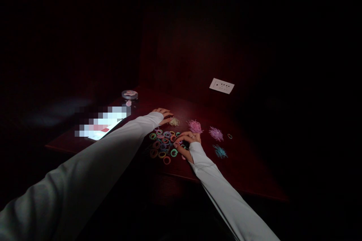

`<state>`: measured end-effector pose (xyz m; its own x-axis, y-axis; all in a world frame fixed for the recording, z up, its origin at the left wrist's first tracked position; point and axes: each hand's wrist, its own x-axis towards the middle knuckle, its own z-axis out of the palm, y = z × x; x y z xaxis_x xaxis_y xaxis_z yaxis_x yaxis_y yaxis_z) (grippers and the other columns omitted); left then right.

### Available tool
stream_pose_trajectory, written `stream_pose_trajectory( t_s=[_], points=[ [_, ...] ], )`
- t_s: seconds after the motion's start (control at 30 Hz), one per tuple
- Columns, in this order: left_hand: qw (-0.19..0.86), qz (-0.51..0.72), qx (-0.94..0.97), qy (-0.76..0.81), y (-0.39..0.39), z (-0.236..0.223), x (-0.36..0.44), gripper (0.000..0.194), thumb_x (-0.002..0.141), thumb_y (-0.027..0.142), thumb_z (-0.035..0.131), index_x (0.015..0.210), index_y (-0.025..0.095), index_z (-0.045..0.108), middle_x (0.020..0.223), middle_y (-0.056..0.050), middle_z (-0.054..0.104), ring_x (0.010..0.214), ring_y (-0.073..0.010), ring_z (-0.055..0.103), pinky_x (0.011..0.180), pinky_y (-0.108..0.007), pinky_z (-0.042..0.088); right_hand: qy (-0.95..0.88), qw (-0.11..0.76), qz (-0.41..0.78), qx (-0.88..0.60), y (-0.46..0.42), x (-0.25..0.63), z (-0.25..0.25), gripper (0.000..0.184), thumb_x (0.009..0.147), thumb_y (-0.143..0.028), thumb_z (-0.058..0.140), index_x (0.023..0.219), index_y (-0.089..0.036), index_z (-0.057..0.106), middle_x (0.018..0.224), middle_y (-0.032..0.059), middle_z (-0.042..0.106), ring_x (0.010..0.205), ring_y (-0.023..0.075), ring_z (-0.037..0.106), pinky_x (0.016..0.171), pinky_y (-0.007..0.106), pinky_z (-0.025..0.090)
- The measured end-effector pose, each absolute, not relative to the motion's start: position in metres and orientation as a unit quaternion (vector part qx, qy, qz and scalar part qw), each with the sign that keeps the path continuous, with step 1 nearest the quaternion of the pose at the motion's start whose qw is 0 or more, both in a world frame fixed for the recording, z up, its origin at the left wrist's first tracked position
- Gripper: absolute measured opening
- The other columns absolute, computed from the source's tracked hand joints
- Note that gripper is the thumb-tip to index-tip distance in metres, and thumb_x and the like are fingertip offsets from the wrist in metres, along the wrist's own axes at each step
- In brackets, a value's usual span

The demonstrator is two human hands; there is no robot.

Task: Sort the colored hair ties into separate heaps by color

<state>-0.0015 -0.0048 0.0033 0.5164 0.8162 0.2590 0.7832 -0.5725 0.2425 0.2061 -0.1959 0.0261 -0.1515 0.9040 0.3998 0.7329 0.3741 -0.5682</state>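
Beside a small pile of pale yellow rubber bands [175, 121], my left hand [163, 115] has its fingers stretched out and the thumb apart. Its fingertips are close to that pile; contact is unclear. My right hand [190, 142] reaches over the right side of a spread of colourful hair ties [163, 145]. Its thumb and forefinger come together in a pinch, and what lies between them is too small to make out. Beyond that hand is a pink pile of rubber bands [195, 126]. Farther right are a purple pile [216, 133] and a blue pile [220, 151].
A lit phone [109, 122], partly pixelated, leans on the left of the dark red table [243, 173]. Behind it stands a round clear container [129, 96]. One loose hair tie [229, 136] lies at the right. A white socket plate [222, 86] is on the back panel.
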Motion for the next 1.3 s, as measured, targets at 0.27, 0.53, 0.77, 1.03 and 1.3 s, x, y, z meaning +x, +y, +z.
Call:
stream_pose_trajectory(
  t_s=[0.27, 0.53, 0.77, 1.03, 1.3],
  points=[
    [0.046, 0.159, 0.888, 0.43, -0.012, 0.012, -0.009, 0.046, 0.11, 0.049, 0.043, 0.152, 0.037, 0.059, 0.163, -0.004, 0.053, 0.147, -0.03, 0.046, 0.121, -0.049, 0.038, -0.737, 0.382, 0.14, -0.54, -0.197, 0.205, 0.029, 0.009, 0.083, -0.029, 0.076, 0.09, -0.028, 0.083, 0.108, 0.0043, 0.075, 0.115, 0.0281, 0.056, 0.107, 0.046, 0.039],
    [0.039, 0.168, 0.888, 0.426, -0.01, 0.008, -0.009, 0.046, 0.109, 0.045, 0.045, 0.152, 0.037, 0.059, 0.163, -0.004, 0.054, 0.147, -0.0301, 0.047, 0.121, -0.048, 0.038, -0.733, 0.38, 0.141, -0.546, -0.198, 0.204, 0.027, 0.016, 0.089, -0.028, 0.07, 0.095, -0.032, 0.085, 0.107, 0.0036, 0.075, 0.113, 0.0271, 0.057, 0.107, 0.047, 0.042],
    [0.045, 0.149, 0.882, 0.445, 0.005, 0.0, -0.004, 0.046, 0.107, 0.047, 0.049, 0.151, 0.037, 0.06, 0.163, -0.004, 0.054, 0.146, -0.0314, 0.048, 0.121, -0.05, 0.039, -0.733, 0.379, 0.119, -0.552, -0.197, 0.207, 0.029, 0.022, 0.091, -0.021, 0.064, 0.098, -0.03, 0.084, 0.104, 0.0042, 0.076, 0.11, 0.0262, 0.058, 0.105, 0.045, 0.042],
    [0.039, 0.184, 0.89, 0.417, -0.005, 0.003, -0.01, 0.044, 0.109, 0.045, 0.047, 0.15, 0.036, 0.062, 0.161, -0.006, 0.056, 0.145, -0.031, 0.048, 0.119, -0.05, 0.04, -0.776, 0.329, 0.066, -0.534, -0.202, 0.204, 0.031, 0.018, 0.083, -0.024, 0.079, 0.098, -0.033, 0.083, 0.113, 0.0013, 0.074, 0.113, 0.0256, 0.054, 0.105, 0.043, 0.037],
    [0.042, 0.158, 0.882, 0.442, 0.007, -0.002, -0.005, 0.046, 0.107, 0.048, 0.051, 0.15, 0.039, 0.061, 0.161, -0.004, 0.056, 0.145, -0.0313, 0.048, 0.119, -0.05, 0.04, -0.765, 0.338, 0.026, -0.548, -0.202, 0.204, 0.024, 0.01, 0.082, -0.021, 0.083, 0.087, -0.03, 0.081, 0.12, 0.0015, 0.071, 0.117, 0.0265, 0.052, 0.104, 0.044, 0.038]
  ],
)
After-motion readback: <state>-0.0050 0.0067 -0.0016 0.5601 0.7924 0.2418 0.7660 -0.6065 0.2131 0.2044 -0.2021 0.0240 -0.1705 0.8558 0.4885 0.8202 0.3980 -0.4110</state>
